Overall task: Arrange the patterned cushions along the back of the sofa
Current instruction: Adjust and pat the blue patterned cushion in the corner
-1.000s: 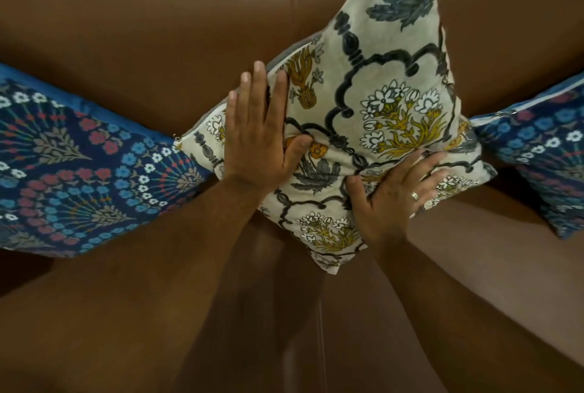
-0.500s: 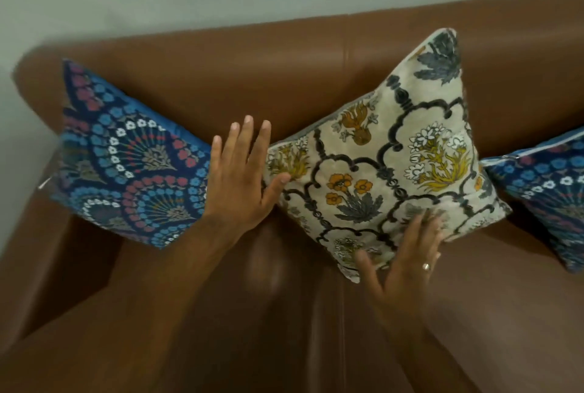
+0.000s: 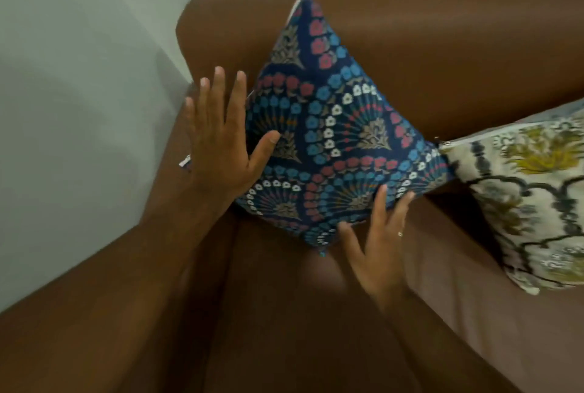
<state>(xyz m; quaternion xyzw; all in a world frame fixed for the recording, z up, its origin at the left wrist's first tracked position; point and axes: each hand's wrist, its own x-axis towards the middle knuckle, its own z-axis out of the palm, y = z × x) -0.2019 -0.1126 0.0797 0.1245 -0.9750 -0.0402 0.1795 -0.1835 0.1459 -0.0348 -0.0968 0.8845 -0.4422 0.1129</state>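
Note:
A dark blue cushion [image 3: 341, 140] with red, blue and white fan flowers stands on one corner against the brown sofa back [image 3: 442, 45], at the sofa's left end. My left hand [image 3: 221, 143] lies flat with fingers spread on the cushion's left edge. Fingers apart, my right hand [image 3: 377, 241] touches its lower right edge. Neither hand grips it. A cream cushion [image 3: 531, 203] with yellow flowers and dark scrolls leans against the sofa back to the right, cut off by the frame edge.
The sofa's left armrest [image 3: 126, 313] runs along a pale wall [image 3: 79, 76]. The brown seat [image 3: 474, 313] stretches below the cushions. A small white tag [image 3: 185, 160] shows beside my left hand.
My view and both hands have moved left, off the cream cushion and onto the blue cushion at the sofa's left end. The cream cushion stays leaning against the back.

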